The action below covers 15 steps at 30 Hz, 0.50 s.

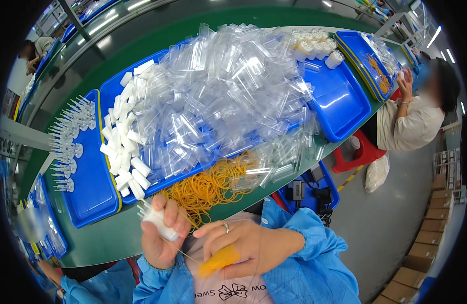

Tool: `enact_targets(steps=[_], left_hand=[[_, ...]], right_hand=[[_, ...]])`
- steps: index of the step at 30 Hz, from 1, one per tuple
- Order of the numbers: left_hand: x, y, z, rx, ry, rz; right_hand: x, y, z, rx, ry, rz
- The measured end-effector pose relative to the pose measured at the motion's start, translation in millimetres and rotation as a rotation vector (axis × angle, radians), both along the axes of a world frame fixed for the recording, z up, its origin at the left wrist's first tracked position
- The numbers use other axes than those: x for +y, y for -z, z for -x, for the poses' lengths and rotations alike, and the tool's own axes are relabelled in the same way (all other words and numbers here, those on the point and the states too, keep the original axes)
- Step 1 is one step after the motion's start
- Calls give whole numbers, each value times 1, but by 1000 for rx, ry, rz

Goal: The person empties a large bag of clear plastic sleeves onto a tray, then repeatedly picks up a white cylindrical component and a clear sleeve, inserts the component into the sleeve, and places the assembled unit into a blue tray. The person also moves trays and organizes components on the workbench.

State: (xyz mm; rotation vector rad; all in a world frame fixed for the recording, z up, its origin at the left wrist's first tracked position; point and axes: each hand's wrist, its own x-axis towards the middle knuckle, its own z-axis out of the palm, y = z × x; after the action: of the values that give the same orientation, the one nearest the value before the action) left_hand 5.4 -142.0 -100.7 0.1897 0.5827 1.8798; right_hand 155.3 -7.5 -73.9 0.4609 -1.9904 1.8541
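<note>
My left hand (160, 249) is closed around a white plastic piece (161, 225) with thin prongs sticking out of its upper end. A thin yellow rubber band (188, 256) stretches from this piece to my right hand (261, 248). The fingers of the right hand are bent, and a yellow finger cot (220, 259) covers one of them, where the band ends. Just beyond both hands lies a loose heap of yellow rubber bands (203, 190) on the green table (102, 248).
A blue tray (157, 190) holds white tubes (123, 142) and a big pile of clear plastic sleeves (228, 86). Pronged white pieces (66, 152) stand in the left tray (91, 187). Banded white bundles (314, 44) sit by the right tray (339, 101). A co-worker (413, 121) sits at right.
</note>
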Motion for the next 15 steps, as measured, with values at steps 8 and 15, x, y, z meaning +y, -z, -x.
enact_targets(steps=[8,15], left_hand=[[3,-15,1,1596,-372,130],[8,-9,0,1885,-180,432]], right_hand=[[10,-4,3,-488,-246,1075],[-3,8,14,-327,330,63]])
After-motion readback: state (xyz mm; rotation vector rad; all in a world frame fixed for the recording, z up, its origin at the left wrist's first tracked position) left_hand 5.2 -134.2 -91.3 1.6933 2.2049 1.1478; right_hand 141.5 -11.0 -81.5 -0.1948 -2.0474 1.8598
